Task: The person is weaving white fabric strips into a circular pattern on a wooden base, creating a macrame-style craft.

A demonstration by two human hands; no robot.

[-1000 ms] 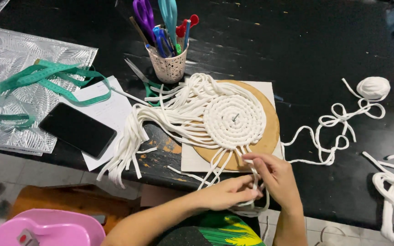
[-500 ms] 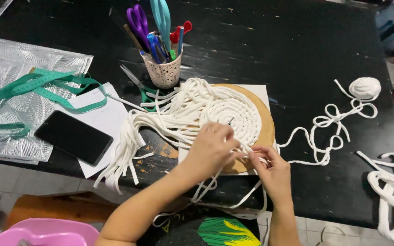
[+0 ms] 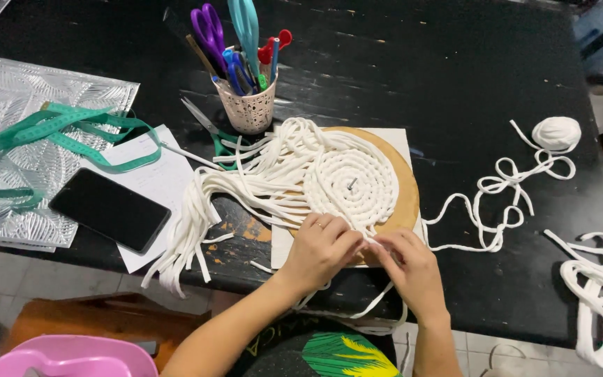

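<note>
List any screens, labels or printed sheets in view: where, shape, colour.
Phone: table's left front edge, on the paper; dark rectangular screen, switched off.
Paper sheet: under the phone; white, faint print.
Measuring tape: left, looped over silvery embossed sheet; green.
No packages or signs.

Light is even and fairly bright, falling from above. The black table [image 3: 455, 63] shows soft grey sheen and pale scuffs in the upper middle of the frame. The silver sheet [image 3: 8, 98] at the upper left glints in patches. The white cord coil [image 3: 350, 181] is near overexposed, its detail thin. Shadows are weak and short. Both hands, left [image 3: 322, 248] and right [image 3: 413, 269], look slightly soft. The lower left corner is blurred, and the edges bow a little.
</note>
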